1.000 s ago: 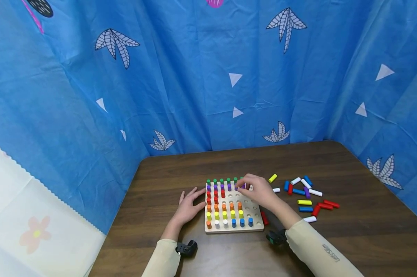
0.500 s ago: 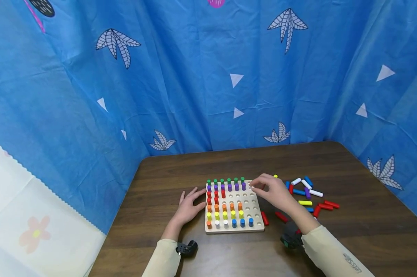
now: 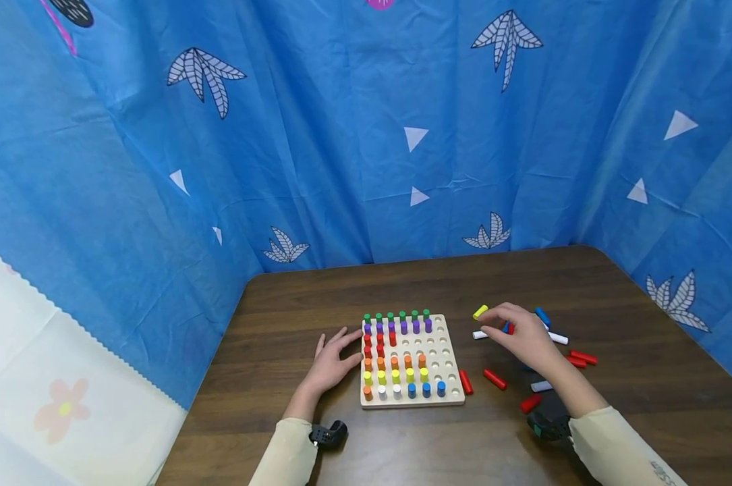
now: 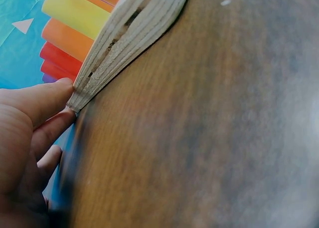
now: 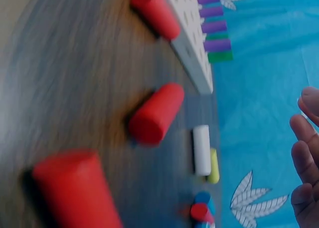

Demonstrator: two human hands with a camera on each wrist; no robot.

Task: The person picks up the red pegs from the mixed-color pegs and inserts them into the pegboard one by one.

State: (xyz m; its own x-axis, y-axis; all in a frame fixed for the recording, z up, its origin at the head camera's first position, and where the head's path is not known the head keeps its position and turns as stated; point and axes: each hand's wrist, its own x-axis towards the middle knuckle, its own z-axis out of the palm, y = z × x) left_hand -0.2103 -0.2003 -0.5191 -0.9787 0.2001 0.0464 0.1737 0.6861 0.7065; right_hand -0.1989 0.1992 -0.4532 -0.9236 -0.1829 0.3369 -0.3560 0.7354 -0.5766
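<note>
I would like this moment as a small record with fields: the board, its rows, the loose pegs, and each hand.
Board: pale square wooden pegboard on dark wooden table
Rows, far to near: six green cylindrical pegs, six purple pegs, three red pegs, two more red, five orange pegs, five yellow pegs
Nearest row, left to right: one orange, two white pegs, three blue pegs
Loose pegs, right of board: red, yellow, white, blue cylinders
Left hand: touches the board's left edge
Right hand: over loose pegs, no peg seen in it
</note>
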